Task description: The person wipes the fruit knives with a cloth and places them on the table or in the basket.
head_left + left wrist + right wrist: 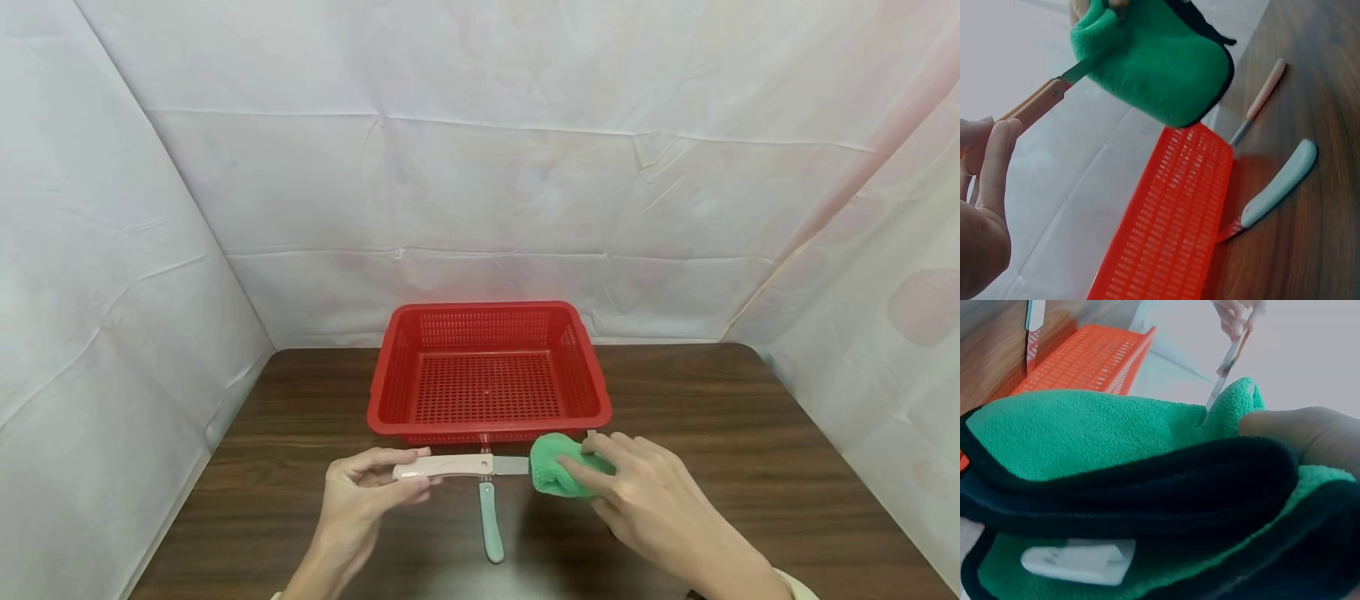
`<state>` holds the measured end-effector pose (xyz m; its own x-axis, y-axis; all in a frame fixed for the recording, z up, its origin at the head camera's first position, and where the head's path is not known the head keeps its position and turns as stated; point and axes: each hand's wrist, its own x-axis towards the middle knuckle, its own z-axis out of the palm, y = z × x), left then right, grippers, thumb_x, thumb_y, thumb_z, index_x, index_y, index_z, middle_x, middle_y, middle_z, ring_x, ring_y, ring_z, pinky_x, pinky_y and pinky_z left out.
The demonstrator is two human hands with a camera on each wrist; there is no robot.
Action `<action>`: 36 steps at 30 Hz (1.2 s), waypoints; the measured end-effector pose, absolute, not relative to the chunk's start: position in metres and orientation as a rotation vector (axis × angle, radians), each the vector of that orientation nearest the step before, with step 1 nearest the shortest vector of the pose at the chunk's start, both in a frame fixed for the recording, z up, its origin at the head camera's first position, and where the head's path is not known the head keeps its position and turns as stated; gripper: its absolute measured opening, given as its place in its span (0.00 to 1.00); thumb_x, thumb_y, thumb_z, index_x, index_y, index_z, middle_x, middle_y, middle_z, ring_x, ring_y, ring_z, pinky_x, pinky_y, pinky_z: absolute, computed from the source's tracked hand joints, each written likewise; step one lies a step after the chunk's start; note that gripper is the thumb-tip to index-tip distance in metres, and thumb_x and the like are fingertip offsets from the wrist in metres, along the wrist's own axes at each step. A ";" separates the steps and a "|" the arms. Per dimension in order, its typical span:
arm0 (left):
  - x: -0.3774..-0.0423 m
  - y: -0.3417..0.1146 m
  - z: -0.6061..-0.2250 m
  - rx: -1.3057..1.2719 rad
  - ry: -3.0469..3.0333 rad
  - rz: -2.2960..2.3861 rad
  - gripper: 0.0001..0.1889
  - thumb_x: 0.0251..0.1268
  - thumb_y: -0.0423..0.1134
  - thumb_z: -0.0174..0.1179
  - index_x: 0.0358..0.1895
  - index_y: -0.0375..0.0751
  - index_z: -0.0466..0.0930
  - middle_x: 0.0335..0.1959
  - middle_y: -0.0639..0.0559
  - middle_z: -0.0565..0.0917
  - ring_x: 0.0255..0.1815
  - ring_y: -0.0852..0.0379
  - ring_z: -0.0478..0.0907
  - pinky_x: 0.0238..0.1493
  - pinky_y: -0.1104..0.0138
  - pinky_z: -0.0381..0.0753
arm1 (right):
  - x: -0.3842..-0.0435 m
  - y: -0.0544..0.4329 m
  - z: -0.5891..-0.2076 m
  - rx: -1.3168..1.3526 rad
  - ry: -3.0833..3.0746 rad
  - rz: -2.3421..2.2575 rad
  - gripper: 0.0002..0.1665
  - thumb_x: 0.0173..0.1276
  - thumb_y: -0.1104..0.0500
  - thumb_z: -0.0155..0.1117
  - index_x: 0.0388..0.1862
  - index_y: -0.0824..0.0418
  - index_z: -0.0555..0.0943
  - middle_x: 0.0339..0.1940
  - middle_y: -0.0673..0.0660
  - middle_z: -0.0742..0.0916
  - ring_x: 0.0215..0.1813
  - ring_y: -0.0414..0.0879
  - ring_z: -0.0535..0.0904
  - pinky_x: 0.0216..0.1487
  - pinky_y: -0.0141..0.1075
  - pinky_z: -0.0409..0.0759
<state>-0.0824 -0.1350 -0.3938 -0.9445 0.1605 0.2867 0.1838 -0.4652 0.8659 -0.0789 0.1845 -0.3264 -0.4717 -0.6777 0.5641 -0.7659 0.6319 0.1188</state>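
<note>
My left hand holds a folding knife by its pale pink handle, pinched between thumb and fingers, the blade pointing right. My right hand grips a green cloth with dark edging, folded around the outer part of the blade. The blade's tip is hidden in the cloth. Below the held knife, a knife with a mint-green handle lies on the table, its reddish blade toward the basket. The left wrist view also shows a pink-handled knife on the table beyond it.
A red perforated plastic basket stands on the dark wooden table, just beyond both hands. Pale patterned sheets hang behind the table and along its sides. A white tag shows on the cloth in the right wrist view.
</note>
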 end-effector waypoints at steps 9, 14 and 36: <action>-0.081 -0.140 -0.393 -0.485 -1.644 -2.594 0.15 0.50 0.14 0.59 0.45 0.22 0.79 0.44 0.32 0.82 0.36 0.40 0.84 0.37 0.51 0.84 | -0.077 0.194 -0.320 0.988 -2.212 0.350 0.27 0.66 0.56 0.37 0.47 0.52 0.85 0.38 0.52 0.82 0.29 0.42 0.76 0.22 0.33 0.79; -0.080 -0.137 -0.392 -0.450 -1.681 -2.610 0.15 0.49 0.15 0.62 0.42 0.27 0.82 0.44 0.32 0.83 0.37 0.44 0.85 0.40 0.49 0.83 | -0.080 0.190 -0.315 0.966 -2.104 0.327 0.26 0.70 0.55 0.37 0.45 0.52 0.86 0.38 0.52 0.83 0.28 0.42 0.78 0.21 0.35 0.79; -0.080 -0.127 -0.388 -0.548 -1.693 -2.562 0.15 0.47 0.16 0.65 0.42 0.23 0.81 0.43 0.31 0.82 0.39 0.47 0.84 0.40 0.56 0.85 | -0.082 0.162 -0.310 1.196 -2.164 0.264 0.36 0.39 0.68 0.60 0.54 0.52 0.80 0.42 0.54 0.80 0.28 0.44 0.74 0.21 0.29 0.74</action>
